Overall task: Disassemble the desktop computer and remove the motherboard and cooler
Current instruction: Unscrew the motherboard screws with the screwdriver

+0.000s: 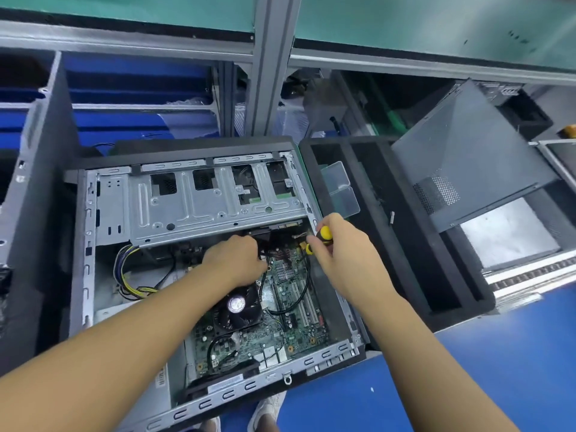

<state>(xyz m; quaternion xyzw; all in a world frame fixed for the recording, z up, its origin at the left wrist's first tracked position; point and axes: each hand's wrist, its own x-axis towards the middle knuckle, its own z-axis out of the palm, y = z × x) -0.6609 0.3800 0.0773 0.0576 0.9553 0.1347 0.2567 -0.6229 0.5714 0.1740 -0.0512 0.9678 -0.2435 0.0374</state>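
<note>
tabletop (498, 369): blue, shows at the lower right.
computer case (88, 232): lies open on its side on the tabletop, in front of the person.
motherboard (280, 333): green, seated in the case's right half.
cooler (238, 310): black fan, on the motherboard.
left hand (237, 260): just above the cooler, fingers curled among black cables (261, 241); its grip cannot be told.
right hand (339, 254): grips a yellow-and-black screwdriver (324, 233) by the case's right wall.

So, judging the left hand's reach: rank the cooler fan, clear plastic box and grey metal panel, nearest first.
1. cooler fan, just below the left hand, inside the case.
2. clear plastic box, up right, beside the case.
3. grey metal panel, far right, leaning.
</note>
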